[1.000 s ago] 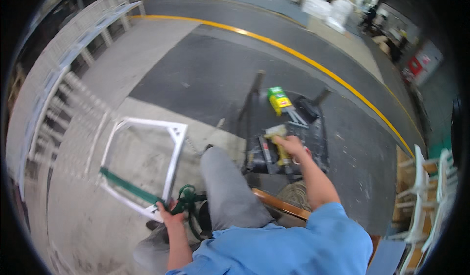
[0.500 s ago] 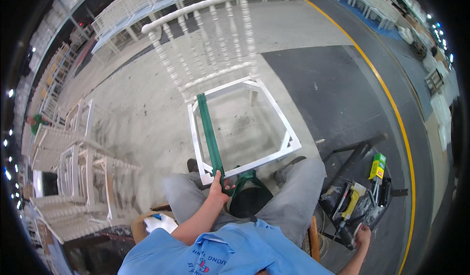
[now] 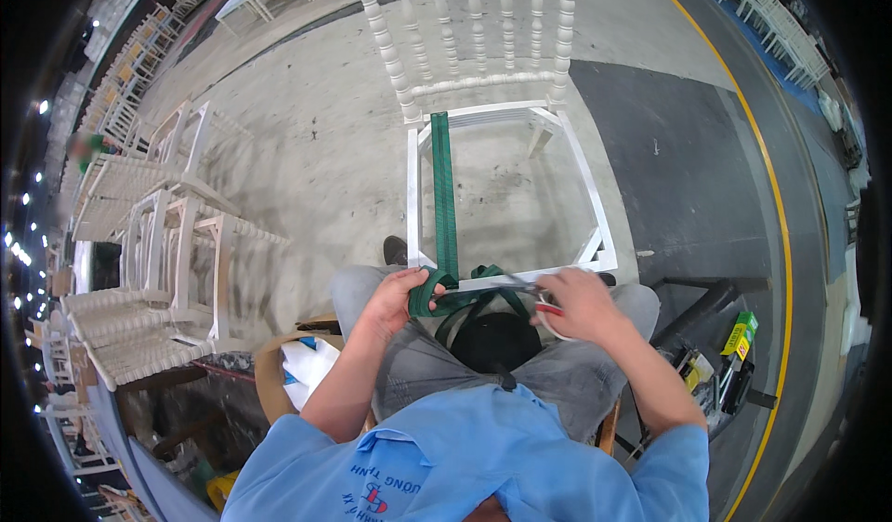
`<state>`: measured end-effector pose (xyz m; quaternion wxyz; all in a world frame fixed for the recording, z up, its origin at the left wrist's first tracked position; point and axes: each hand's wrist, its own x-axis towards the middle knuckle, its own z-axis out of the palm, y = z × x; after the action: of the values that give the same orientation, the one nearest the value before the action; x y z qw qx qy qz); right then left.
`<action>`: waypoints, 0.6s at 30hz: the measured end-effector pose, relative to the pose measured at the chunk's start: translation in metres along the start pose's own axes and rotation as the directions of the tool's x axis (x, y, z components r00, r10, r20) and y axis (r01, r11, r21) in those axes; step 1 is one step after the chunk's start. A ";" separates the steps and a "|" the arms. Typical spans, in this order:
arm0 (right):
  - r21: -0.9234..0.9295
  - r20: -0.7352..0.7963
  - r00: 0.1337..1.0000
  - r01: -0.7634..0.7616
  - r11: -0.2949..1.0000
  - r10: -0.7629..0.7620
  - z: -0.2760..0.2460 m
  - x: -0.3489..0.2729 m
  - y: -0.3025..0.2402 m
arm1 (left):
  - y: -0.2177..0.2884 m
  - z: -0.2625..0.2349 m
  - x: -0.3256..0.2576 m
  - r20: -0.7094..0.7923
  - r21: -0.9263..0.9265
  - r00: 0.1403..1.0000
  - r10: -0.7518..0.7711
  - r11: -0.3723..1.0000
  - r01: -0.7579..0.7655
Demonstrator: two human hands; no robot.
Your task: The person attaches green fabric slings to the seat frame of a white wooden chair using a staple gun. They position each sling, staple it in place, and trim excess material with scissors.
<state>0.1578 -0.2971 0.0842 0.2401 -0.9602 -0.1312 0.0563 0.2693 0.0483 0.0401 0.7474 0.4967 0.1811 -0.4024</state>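
The left hand [image 3: 395, 301] grips a fold of green webbing [image 3: 443, 197] at a white chair's [image 3: 414, 197] near rail; the right hand [image 3: 585, 306] is closed on red-handled scissors [image 3: 549, 309], blades pointing left. The webbing spans the open seat, near its left side, front to back. Farther off, a yellow line [image 3: 769, 159] curves across the floor.

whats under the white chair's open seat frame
Through the seat frame, concrete floor and one white leg show. The green webbing strap covers a strip toward the left; what lies beneath it is hidden.
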 end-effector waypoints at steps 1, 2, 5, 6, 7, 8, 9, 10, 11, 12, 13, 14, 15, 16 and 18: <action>-0.037 0.038 0.996 0.082 0.996 -0.080 0.015 0.021 0.001 | 0.000 -0.001 -0.001 0.024 -0.008 1.000 -0.005 1.000 0.005; -0.069 0.079 0.984 0.164 0.984 -0.158 0.030 0.037 0.003 | -0.001 -0.003 -0.003 0.047 -0.015 0.999 -0.010 1.000 0.011; -0.130 0.157 0.964 0.236 0.963 -0.215 0.066 0.065 0.007 | -0.003 -0.003 -0.010 0.075 -0.030 0.997 -0.011 0.999 0.013; -0.133 0.149 0.958 0.263 0.956 -0.243 0.073 0.071 0.005 | -0.004 -0.005 -0.014 0.068 -0.038 0.998 -0.006 0.999 0.009; -0.138 0.141 0.953 0.287 0.948 -0.268 0.080 0.076 0.003 | -0.005 -0.008 -0.017 0.066 -0.053 0.998 -0.005 0.999 0.008; -0.144 0.133 0.948 0.309 0.940 -0.291 0.086 0.080 0.002 | -0.005 -0.009 -0.019 0.067 -0.068 0.998 -0.004 0.998 0.009; -0.151 0.141 0.941 0.328 0.933 -0.308 0.090 0.085 0.000 | -0.006 -0.011 -0.021 0.067 -0.083 0.998 -0.001 0.997 0.007; -0.159 0.150 0.934 0.346 0.925 -0.324 0.095 0.090 -0.003 | -0.007 -0.012 -0.023 0.070 -0.084 0.998 -0.001 0.996 0.007; -0.167 0.157 0.927 0.364 0.916 -0.340 0.099 0.094 -0.007 | -0.007 -0.013 -0.025 0.072 -0.085 0.997 -0.001 0.996 0.007; -0.171 0.149 0.922 0.380 0.909 -0.357 0.102 0.098 -0.007 | -0.007 -0.013 -0.025 0.082 -0.085 0.997 0.003 0.996 0.004; -0.176 0.140 0.917 0.395 0.902 -0.375 0.106 0.103 -0.009 | -0.006 -0.013 -0.027 0.077 -0.086 0.997 -0.002 0.996 0.009; -0.182 0.128 0.911 0.409 0.894 -0.391 0.107 0.106 -0.010 | -0.004 -0.013 -0.030 0.074 -0.086 0.997 -0.006 0.996 0.012; -0.153 0.165 0.905 0.416 0.896 -0.392 0.106 0.107 -0.010 | -0.005 -0.011 -0.031 0.069 -0.089 0.998 -0.013 0.996 0.020; -0.127 0.198 0.899 0.418 0.900 -0.390 0.103 0.109 -0.010 | -0.005 -0.008 -0.034 0.093 -0.098 0.996 -0.008 0.995 0.017; -0.053 0.144 0.929 0.351 0.935 -0.341 0.092 0.107 -0.007 | -0.007 0.003 -0.044 0.148 -0.102 0.989 -0.007 0.995 0.022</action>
<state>0.2427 -0.2206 0.0019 0.1993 -0.9248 -0.3161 0.0717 0.2365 0.0635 0.0670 0.7805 0.4248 0.1495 -0.4335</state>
